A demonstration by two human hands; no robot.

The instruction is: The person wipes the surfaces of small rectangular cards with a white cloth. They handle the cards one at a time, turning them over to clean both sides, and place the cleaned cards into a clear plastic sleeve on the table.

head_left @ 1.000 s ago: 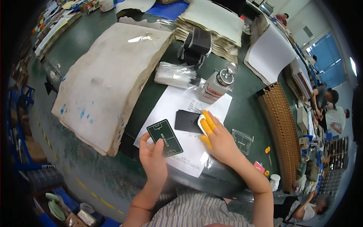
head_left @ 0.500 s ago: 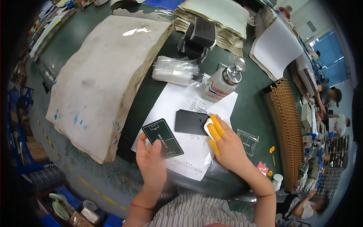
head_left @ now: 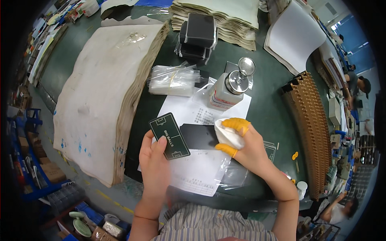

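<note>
Between thumb and fingers, my left hand point(head_left: 155, 166) grips a dark green card point(head_left: 169, 135) with rounded corners and pale sports-pitch lines, its printed face up. My right hand point(head_left: 252, 150) wears yellow finger cots and pinches a bunched white cloth point(head_left: 229, 136). The cloth is at the right end of some plain black cards point(head_left: 198, 135), partly covering them. These black cards lie on a printed white sheet point(head_left: 193, 172). Behind the cloth stands a whitish dispenser bottle point(head_left: 226, 96), its round metal lid flipped up.
Clear plastic sleeves point(head_left: 171, 84) and wrapped black blocks point(head_left: 200, 31) lie farther back. A thick paper stack point(head_left: 96, 92) fills the left. At the right stand a brown slotted rack point(head_left: 307, 132) and a small white jar point(head_left: 301, 188). Another pitch-lined card point(head_left: 270, 150) is beside my right wrist.
The printing on the green card has gone from upside down to upright. My right hand's fingers have drawn together around the cloth, which now shows more. The whole view has shifted slightly.
</note>
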